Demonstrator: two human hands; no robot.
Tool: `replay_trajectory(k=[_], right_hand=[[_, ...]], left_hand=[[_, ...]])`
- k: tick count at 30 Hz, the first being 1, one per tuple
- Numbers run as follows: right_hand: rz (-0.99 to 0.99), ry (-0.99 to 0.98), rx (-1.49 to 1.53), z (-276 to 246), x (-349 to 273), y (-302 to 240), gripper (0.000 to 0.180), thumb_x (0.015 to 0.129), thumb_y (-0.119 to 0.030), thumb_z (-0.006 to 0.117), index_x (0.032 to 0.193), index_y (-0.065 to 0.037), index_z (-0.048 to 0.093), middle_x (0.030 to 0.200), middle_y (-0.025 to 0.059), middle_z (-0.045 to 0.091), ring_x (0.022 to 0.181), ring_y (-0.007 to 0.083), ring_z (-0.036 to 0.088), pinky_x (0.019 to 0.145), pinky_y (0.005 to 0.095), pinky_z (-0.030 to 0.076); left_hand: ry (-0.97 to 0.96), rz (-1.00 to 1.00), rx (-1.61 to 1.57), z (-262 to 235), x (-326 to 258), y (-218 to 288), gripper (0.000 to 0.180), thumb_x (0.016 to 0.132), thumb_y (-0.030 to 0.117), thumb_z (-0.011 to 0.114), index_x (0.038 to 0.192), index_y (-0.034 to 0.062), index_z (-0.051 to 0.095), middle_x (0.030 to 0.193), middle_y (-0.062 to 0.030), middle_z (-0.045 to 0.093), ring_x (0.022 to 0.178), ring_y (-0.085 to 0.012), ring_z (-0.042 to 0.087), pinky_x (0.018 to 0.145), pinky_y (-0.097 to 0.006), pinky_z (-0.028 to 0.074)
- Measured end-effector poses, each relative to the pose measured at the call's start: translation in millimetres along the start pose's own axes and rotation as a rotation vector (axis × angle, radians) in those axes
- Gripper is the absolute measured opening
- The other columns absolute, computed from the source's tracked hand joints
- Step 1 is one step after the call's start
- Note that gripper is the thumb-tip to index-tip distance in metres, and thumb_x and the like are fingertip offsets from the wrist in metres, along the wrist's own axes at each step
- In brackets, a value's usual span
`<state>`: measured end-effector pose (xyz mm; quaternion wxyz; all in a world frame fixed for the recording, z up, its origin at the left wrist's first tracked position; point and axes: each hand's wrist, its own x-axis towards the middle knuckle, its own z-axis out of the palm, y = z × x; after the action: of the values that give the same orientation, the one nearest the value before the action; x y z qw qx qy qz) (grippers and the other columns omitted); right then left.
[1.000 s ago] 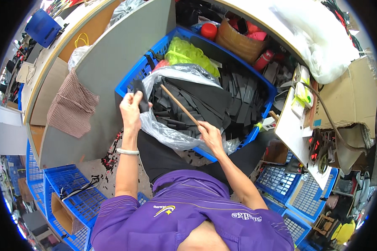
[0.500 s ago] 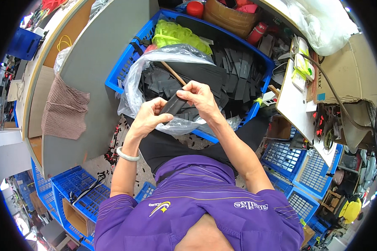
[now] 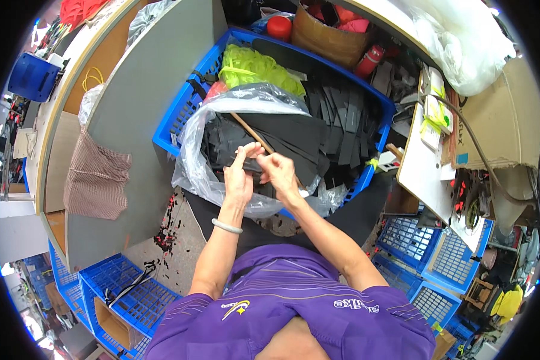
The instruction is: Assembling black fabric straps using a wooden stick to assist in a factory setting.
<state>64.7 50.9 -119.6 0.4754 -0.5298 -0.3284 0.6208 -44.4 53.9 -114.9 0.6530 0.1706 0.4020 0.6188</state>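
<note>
My left hand and my right hand meet over a clear plastic bag full of flat black pieces. Both pinch the same small black piece between their fingertips. A thin wooden stick lies slanted across the black pieces just beyond my fingers. The bag rests in a big blue plastic crate, which also holds a pile of black strips and a bundle of yellow-green material. A pale bangle sits on my left wrist.
A grey board leans at the left with a checked cloth over its edge. Blue crates stand at lower left and lower right. A brown basket, a white table and cardboard crowd the right.
My left hand left the bag's left rim and joined my right hand over the bag. Both now pinch a small black piece, raised slightly toward me.
</note>
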Motion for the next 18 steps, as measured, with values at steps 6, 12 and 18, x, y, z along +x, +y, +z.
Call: replay_trajectory(k=[6,12,18], right_hand=[[-0.827,0.069,-1.082,-27,92,-11,0.025,0.070,-0.012,0.069,0.093,-0.008,0.060,0.089,0.0093,0.053,0.085,0.0275,0.054,0.067,0.0378,0.046],[-1.024,0.035,-1.437,-29,113,11,0.019,0.069,-0.010,0.060,0.087,-0.011,0.053,0.086,0.0068,0.047,0.081,0.0236,0.049,0.064,0.0353,0.040],[-1.116,0.011,-1.526,-21,111,5,0.013,0.072,-0.013,0.055,0.085,-0.009,0.051,0.083,0.0065,0.045,0.081,0.0219,0.048,0.064,0.0328,0.039]], left_hand=[[0.027,-0.128,0.449,-9,72,-11,0.033,0.091,0.020,0.055,0.112,-0.0051,0.057,0.117,-0.0108,0.057,0.099,-0.0193,0.057,0.077,-0.030,0.047],[0.175,-0.088,0.323,-45,79,9,0.037,0.092,0.013,0.052,0.121,-0.0092,0.048,0.125,-0.0178,0.051,0.118,-0.0258,0.050,0.089,-0.033,0.046],[0.123,-0.093,0.218,-41,80,13,0.036,0.091,0.012,0.054,0.118,-0.0093,0.049,0.118,-0.0157,0.055,0.110,-0.0260,0.054,0.087,-0.034,0.048]])
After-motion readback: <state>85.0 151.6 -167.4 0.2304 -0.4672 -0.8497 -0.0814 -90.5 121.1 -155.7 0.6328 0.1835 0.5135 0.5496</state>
